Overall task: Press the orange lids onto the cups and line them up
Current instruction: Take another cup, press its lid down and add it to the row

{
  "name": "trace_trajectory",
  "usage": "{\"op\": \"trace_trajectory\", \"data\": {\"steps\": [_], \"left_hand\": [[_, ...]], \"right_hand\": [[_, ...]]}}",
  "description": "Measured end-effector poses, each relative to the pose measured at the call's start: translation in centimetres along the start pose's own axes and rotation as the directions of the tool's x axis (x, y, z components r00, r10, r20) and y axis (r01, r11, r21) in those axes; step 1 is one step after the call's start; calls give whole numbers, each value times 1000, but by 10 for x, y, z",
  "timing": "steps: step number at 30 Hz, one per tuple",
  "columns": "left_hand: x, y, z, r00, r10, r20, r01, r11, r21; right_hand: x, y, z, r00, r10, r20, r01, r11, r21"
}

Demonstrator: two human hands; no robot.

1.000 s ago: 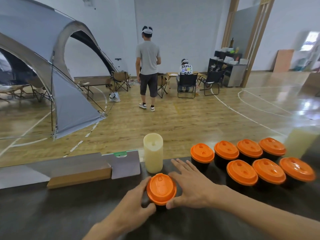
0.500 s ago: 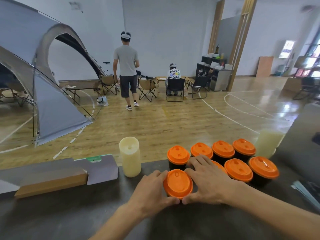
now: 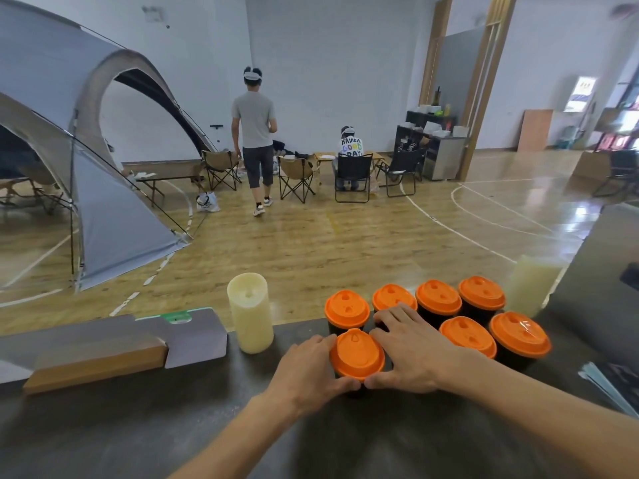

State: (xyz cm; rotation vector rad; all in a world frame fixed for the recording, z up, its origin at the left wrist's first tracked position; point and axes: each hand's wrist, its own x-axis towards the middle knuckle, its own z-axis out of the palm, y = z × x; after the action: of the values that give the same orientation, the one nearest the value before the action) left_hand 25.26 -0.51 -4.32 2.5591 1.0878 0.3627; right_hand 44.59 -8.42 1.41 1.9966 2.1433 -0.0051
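Both hands, left hand (image 3: pixel 307 369) and right hand (image 3: pixel 409 347), cupped round the lidded cup (image 3: pixel 356 356), slid it toward three o'clock against the front row (image 3: pixel 466 337) — nearly lined up.

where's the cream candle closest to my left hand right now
The cream candle stands upright at the counter's far edge, left of the lidded cups, with the grey board on its other side.
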Motion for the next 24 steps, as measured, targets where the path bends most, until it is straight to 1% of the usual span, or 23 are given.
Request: {"op": "trace_trajectory", "data": {"steps": [4,7,9,12,14,16,20,24], "left_hand": [[1,2,3,1000,-4,-1,4,1000,-15],[-1,0,3,999,-22,30,22,1000,-12],[-4,-3,1,998,-35,48,35,999,-4],[-15,-13,-6,999,-36,18,36,999,19],[-27,-24,-15,999,-25,-36,27,998,59],[-43,-39,-29,994,-24,-110,35,994,101],[-85,-78,-66,972,-57,-228,94,983,155],[-135,-125,-104,946,-148,-287,208,959,191]], "right_hand": [[-1,2,-1,1000,-1,8,1,1000,7],[-3,2,0,1000,3,8,-3,1000,10],[-4,-1,-2,1000,8,-26,-8,1000,3],[-5,-12,-9,991,5,-133,-4,1000,5],[-2,-26,-17,978,-32,-207,34,999,7],[6,-49,-25,966,-90,-242,93,996,0],[32,-112,-40,944,-215,-248,224,974,9],[66,-185,-50,904,-339,-262,356,934,22]]}}
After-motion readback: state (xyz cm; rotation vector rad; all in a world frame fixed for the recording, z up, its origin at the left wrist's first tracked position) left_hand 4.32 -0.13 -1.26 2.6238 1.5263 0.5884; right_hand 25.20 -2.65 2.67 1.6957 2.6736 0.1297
